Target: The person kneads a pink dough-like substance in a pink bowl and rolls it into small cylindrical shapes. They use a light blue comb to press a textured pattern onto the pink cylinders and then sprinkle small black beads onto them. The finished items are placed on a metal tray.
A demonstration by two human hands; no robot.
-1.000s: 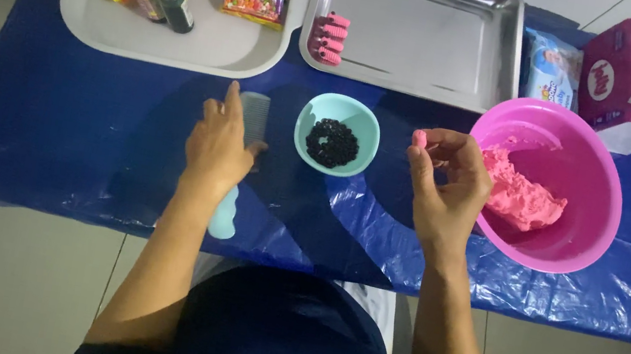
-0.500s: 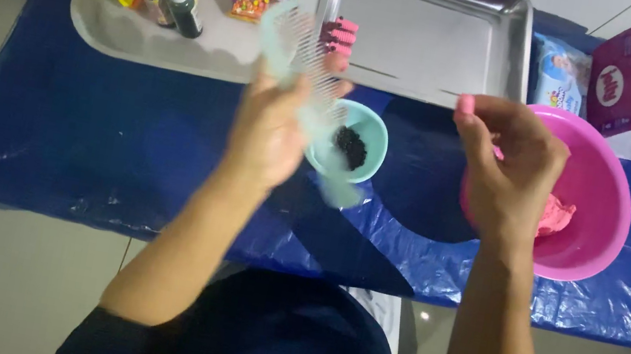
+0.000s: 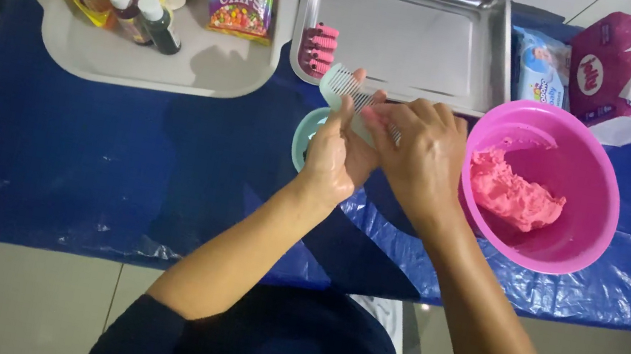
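Head view shows both hands now met over the middle of the blue plastic sheet [image 3: 76, 161], where a second ago they were apart. The left hand [image 3: 334, 154] has lifted the pale green comb [image 3: 345, 92] off the sheet and grips its handle, teeth toward 11 o'clock; the right hand [image 3: 421, 152], fingers curled, presses a small bit of pink dough [image 3: 374, 116] against the teeth, so the work has moved from pinching to shaping on the comb. Under the hands, the teal bowl [image 3: 306, 134] is mostly hidden. At 3 o'clock sits the pink bowl [image 3: 581, 241] with the dough lump [image 3: 513, 195]. Farther off, small ridged pink pieces [image 3: 319, 48] rest on the steel tray [image 3: 410, 34]; the white tray [image 3: 197, 65] at 10 o'clock is cut off.
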